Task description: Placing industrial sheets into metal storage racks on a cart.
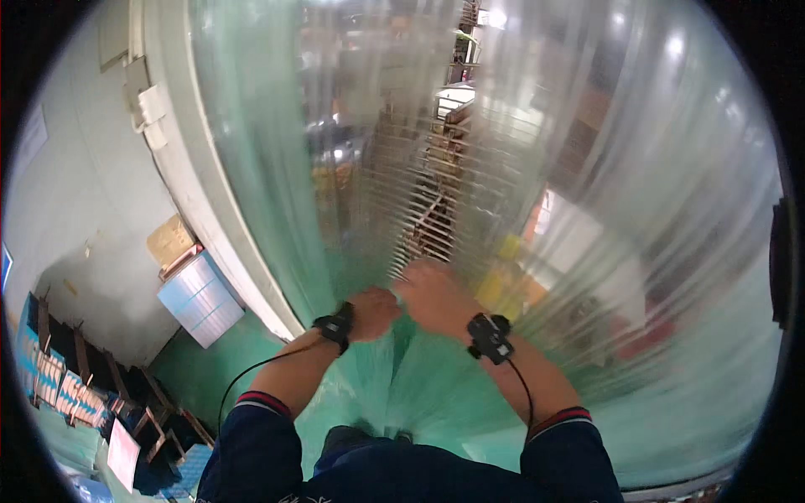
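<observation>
A clear plastic strip curtain (360, 193) with a greenish tint hangs right in front of me, smeared by motion. At the lower end of a narrow slit between its strips, my left hand (371, 313) and my right hand (434, 295) are close together, backs up and fingers turned inward against the plastic. Their fingers are bent and partly hidden, so I cannot tell whether they grip the strip edges. On each wrist sits a black strapped device, the left one (335, 327) and the right one (490, 337), with a cable running up the forearm.
A pale door frame (226, 218) and wall stand at the left. Beside them, a blue-and-white box (199, 298) rests on the green floor (189, 369) with a cardboard box (170, 243) by it. Stacked dark racks (92, 360) lie at lower left. Blurred metal shelving shows through the slit.
</observation>
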### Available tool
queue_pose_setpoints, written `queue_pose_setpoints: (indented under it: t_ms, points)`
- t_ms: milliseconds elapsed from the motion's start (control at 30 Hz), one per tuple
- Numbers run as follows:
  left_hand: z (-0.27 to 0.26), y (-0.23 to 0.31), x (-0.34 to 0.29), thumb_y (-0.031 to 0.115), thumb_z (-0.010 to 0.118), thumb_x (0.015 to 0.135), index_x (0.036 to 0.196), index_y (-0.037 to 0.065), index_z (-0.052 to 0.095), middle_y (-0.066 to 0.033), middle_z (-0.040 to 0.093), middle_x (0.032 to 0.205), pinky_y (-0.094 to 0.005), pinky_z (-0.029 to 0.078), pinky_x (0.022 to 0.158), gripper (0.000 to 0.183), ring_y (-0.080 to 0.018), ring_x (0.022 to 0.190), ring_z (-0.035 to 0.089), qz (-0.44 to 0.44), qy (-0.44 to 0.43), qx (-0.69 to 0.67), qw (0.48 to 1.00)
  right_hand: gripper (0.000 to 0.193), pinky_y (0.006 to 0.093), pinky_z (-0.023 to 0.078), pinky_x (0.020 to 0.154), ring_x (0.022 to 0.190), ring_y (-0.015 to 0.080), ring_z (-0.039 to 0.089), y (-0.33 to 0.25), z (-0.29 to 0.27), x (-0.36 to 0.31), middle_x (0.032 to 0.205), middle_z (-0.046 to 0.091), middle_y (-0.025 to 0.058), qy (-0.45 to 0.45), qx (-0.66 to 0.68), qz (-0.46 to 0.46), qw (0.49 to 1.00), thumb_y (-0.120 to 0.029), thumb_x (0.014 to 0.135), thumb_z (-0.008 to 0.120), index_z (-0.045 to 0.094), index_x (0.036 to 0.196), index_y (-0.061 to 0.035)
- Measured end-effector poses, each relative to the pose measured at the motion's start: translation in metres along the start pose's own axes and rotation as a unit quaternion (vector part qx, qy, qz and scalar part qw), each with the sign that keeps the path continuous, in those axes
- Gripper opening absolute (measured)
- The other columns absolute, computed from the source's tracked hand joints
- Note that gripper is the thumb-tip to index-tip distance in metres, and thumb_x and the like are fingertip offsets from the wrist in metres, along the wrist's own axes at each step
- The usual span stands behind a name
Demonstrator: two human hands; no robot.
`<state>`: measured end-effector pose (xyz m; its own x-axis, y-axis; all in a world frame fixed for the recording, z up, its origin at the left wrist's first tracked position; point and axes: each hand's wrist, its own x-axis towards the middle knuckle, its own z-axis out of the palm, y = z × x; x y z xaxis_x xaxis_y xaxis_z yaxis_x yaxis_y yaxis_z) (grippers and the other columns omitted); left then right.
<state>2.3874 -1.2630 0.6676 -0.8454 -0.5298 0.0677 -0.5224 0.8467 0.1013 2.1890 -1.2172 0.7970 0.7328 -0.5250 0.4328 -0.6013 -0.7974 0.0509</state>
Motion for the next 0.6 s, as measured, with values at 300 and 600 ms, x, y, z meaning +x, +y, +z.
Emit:
queue_pose_setpoints:
  t_ms: [300, 600]
  points:
    - [-0.053, -0.255, 0.044, 0.023, 0.058, 0.084, 0.128, 0.006, 0.055, -0.0158, 0.047, 0.140, -0.0528, 0.021, 0.114, 0.047, -0.0379, 0.137, 0.031, -0.360, -0.037, 0.212, 0.908, 0.024, 0.0483, 0.048, 0.079, 0.091, 0.0346, 0.061, 0.264, -0.063, -0.181, 0.094, 0.063, 0.0140, -0.167, -0.258, 0.511, 0.803, -0.020, 0.080, 0.061, 0.061, 0.099, -0.0057]
    - [0.047, -0.557, -0.135, 0.028, 0.055, 0.086, 0.130, 0.011, 0.054, -0.0123, 0.041, 0.145, -0.0505, 0.020, 0.115, 0.047, -0.0356, 0.137, 0.031, -0.536, 0.270, 0.120, 0.791, 0.020, 0.0439, 0.048, 0.071, 0.077, 0.0371, 0.062, 0.302, 0.044, -0.476, 0.083, 0.064, 0.0211, 0.064, 0.023, 0.790, 0.610, -0.018, 0.078, 0.058, 0.063, 0.085, 0.0004]
